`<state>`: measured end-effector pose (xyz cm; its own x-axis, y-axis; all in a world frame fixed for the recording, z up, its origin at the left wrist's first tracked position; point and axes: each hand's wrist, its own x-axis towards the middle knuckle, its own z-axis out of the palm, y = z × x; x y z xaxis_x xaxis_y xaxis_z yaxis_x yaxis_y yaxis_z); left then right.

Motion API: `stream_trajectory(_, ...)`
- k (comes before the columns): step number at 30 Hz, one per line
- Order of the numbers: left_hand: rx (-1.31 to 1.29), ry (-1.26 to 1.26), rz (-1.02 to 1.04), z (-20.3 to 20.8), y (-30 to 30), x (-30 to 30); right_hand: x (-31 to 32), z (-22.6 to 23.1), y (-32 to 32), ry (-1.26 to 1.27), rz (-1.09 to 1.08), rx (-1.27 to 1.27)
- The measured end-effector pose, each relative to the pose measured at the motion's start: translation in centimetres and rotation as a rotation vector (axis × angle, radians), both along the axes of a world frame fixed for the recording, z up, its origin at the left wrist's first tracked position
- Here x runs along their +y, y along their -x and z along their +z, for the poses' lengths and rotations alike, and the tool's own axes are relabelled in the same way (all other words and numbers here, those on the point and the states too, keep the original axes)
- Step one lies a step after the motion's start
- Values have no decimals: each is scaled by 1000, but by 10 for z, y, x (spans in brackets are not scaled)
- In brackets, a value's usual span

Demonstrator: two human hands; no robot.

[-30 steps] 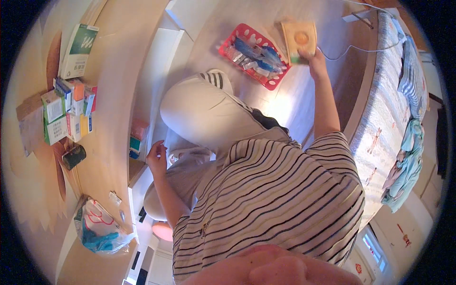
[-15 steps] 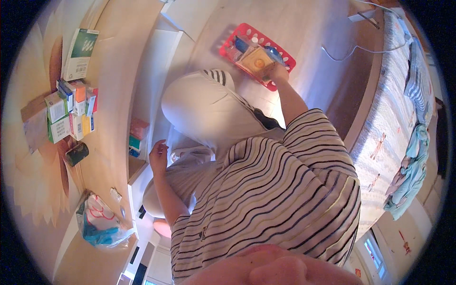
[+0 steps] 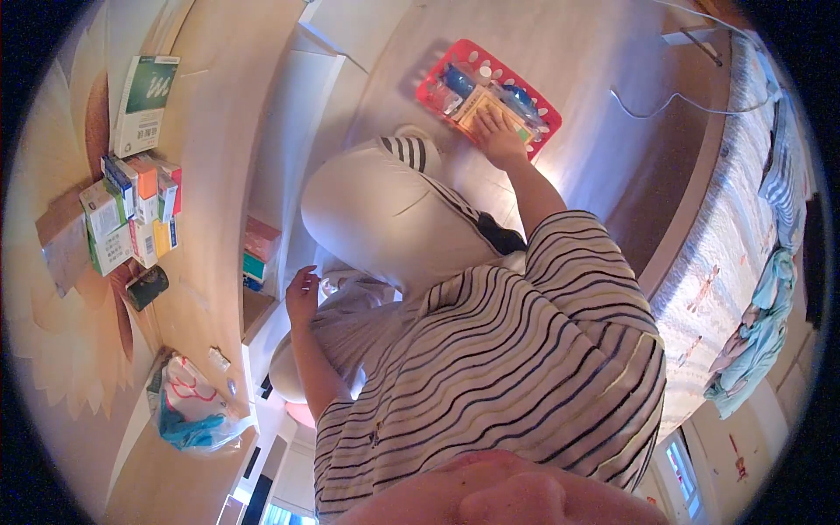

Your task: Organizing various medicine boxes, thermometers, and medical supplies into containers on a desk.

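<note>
A red plastic basket (image 3: 446,57) with oval holes stands on the floor ahead. Inside lie a flat yellow box (image 3: 479,107), a dark blue item (image 3: 458,80) and clear plastic packets. My right hand (image 3: 500,140) rests palm down on the yellow box, fingers stretched over it and nothing gripped. Off to the left, my left hand (image 3: 302,296) hangs in the air beside my knee, its fingers loosely bent and apart. Nothing shows in it, and it is near the open shelf of the desk.
On the desk (image 3: 214,184) at left are several medicine boxes (image 3: 131,206), a green-and-white box (image 3: 147,101), a dark small box (image 3: 147,287) and a plastic bag (image 3: 197,407). Stacked boxes (image 3: 261,249) sit on a lower shelf. A bed (image 3: 700,262) stands right; a white cable (image 3: 647,114) crosses the floor.
My right hand has moved from the basket's near right corner onto the yellow box, its fingers now spread flat. The left hand stays much the same; the whole view has shifted slightly.
</note>
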<state>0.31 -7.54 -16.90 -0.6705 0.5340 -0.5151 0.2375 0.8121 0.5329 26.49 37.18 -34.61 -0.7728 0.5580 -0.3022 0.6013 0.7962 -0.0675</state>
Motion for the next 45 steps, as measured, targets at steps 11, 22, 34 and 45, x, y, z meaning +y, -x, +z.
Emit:
stream_trajectory(11, 58, 66, -8, -5, 6, -11, 66, 25, 68, -44, -265, 529)
stream_trajectory(22, 70, 473, -133, 14, -21, 24, 223, -58, 264, 269, -659, 147)
stream_trajectory(34, -82, 399, -55, 21, -42, 58, 186, -80, 246, 73, -606, 179)
stream_trajectory(45, -27, 383, -149, 28, -37, 81, 224, -96, 309, 157, -546, 219)
